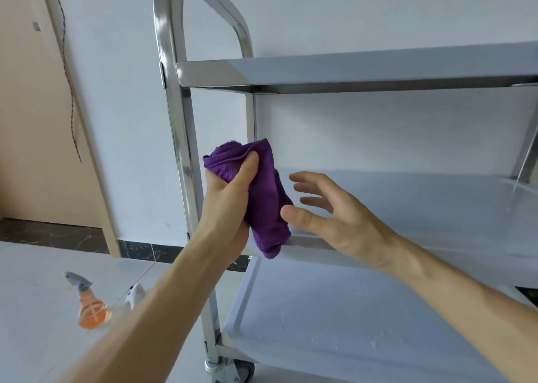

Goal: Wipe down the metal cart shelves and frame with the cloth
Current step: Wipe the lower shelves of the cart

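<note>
Both forearms are being extended toward frame centre: the purple cloth (262, 196) is being gripped bunched in the left hand (230, 199), while the right hand (329, 211), fingers spread, is being brought beside it over the cart's middle shelf (422, 208), probably to refold it.

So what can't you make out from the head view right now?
- Cart: right side cut off by the frame edge.
- Top shelf: its surface is above eye level, unseen.
- Spray bottle: blurred, label unreadable.
- Purple cloth: the part inside the left hand is hidden by fingers.
- Caster: cut off at the bottom edge.
</note>
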`<state>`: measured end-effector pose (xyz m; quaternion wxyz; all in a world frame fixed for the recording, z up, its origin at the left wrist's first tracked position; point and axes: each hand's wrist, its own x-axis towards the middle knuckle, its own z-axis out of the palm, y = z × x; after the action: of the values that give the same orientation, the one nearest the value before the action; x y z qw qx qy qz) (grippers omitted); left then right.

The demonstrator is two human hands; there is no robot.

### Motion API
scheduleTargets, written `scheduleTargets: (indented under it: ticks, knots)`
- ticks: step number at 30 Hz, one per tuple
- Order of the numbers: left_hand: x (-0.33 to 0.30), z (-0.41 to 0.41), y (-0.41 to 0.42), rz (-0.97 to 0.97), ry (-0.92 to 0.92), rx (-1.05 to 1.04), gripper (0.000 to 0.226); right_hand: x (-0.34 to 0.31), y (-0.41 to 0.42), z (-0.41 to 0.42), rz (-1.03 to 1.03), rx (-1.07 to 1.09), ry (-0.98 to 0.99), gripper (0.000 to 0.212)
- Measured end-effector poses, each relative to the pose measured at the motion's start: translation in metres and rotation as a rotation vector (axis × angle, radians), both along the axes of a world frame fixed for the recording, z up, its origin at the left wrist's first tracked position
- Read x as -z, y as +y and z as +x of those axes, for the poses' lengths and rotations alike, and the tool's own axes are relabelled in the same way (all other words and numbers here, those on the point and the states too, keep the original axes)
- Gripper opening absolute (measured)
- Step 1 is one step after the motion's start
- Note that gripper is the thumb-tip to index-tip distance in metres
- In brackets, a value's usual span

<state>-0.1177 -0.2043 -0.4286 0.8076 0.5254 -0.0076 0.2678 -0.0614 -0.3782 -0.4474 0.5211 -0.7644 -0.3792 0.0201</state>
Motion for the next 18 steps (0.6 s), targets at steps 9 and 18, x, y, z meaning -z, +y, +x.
scheduleTargets:
  ticks: [9,18]
  knots:
    - [0.005,0.021,0.021,1.455,-0.082,-0.606,0.056,-0.017,-0.030,0.032,-0.005,0.354,-0.186,0.016]
    - [0.013,0.015,0.038,1.469,0.381,-0.160,0.073,-0.005,-0.103,0.062,-0.405,0.540,-0.359,0.007]
